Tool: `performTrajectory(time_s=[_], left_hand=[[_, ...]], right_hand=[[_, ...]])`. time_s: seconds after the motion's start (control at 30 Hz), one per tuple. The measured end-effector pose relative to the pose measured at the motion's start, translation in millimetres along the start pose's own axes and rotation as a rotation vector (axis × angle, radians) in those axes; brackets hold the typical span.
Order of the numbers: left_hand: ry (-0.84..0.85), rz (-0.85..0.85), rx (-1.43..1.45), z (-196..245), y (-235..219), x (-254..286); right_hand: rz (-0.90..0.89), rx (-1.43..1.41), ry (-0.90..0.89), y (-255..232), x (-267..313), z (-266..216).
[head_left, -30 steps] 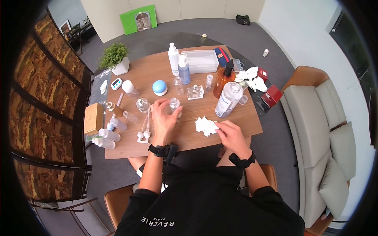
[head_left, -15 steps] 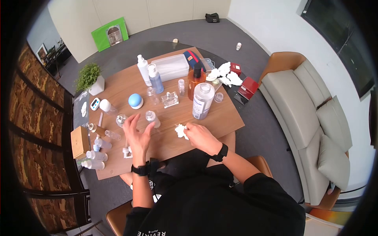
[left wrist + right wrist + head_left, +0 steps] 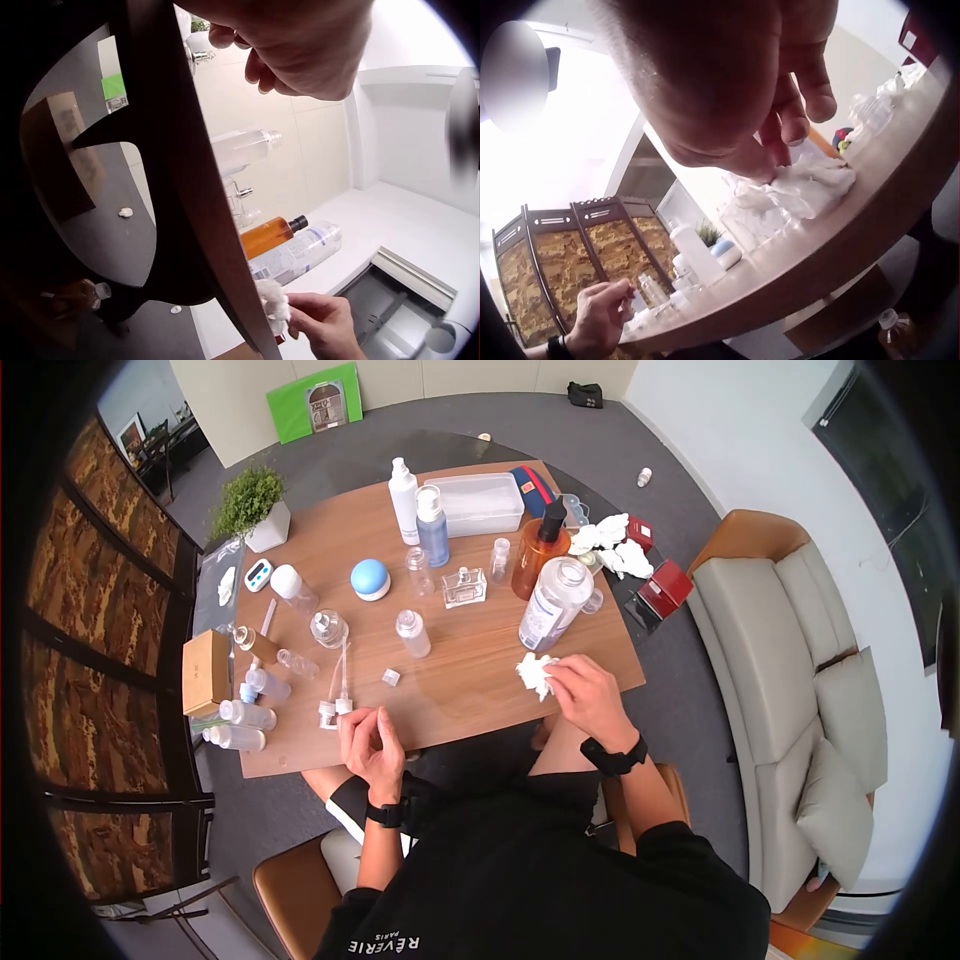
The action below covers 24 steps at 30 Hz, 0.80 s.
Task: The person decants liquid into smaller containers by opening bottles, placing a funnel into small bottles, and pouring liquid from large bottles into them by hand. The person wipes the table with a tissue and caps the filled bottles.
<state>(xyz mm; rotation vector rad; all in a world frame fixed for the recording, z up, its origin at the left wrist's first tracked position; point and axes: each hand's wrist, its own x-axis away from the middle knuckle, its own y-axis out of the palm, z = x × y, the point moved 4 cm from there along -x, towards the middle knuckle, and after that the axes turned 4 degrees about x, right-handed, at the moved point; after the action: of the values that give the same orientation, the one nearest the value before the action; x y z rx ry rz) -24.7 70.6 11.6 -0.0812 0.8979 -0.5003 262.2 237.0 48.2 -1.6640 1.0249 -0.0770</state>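
My right hand (image 3: 588, 695) pinches a crumpled white tissue (image 3: 534, 673) against the tabletop near the front right edge. In the right wrist view the tissue (image 3: 802, 187) bunches under the thumb and fingers. My left hand (image 3: 371, 750) hovers at the table's front edge, fingers loosely curled, with nothing seen in it. Just beyond it lie two pump heads (image 3: 343, 707) with long clear tubes. A small clear square piece (image 3: 391, 677) lies to the right of them. Farther in, a frosted bottle (image 3: 413, 634) without a cap stands upright, apart from both hands.
A large clear bottle (image 3: 556, 603) and an amber pump bottle (image 3: 538, 563) stand beyond the tissue. A glass perfume bottle (image 3: 465, 588), a blue-topped round object (image 3: 370, 579) and a clear bin (image 3: 478, 505) stand farther back. Several small bottles and a cardboard box (image 3: 205, 672) line the left edge.
My left hand has let go of the frosted bottle, lifted with spread fingers, then drawn back to the table's front edge. The right hand stays on the tissue. The head view swung and returned.
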Motion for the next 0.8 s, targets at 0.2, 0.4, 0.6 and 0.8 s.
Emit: performTrajectory(time_s=[0.2,0.4,0.6,0.8], left_hand=[[-0.113,-0.016,0.037,-9,7,4],[-0.171,-0.027,0.02,-16,9,8],[-0.161,-0.043,-0.043,-19,9,10],[-0.141,-0.017,-0.043,-15,11,8]], right_hand=[[0.302,-0.182,0.286,-50,15,43],[0.43,0.129,0.362,-79,6,124],[0.092,0.345,0.419,-52,-12,180],[0.258,0.235,0.394,-75,-30,181]])
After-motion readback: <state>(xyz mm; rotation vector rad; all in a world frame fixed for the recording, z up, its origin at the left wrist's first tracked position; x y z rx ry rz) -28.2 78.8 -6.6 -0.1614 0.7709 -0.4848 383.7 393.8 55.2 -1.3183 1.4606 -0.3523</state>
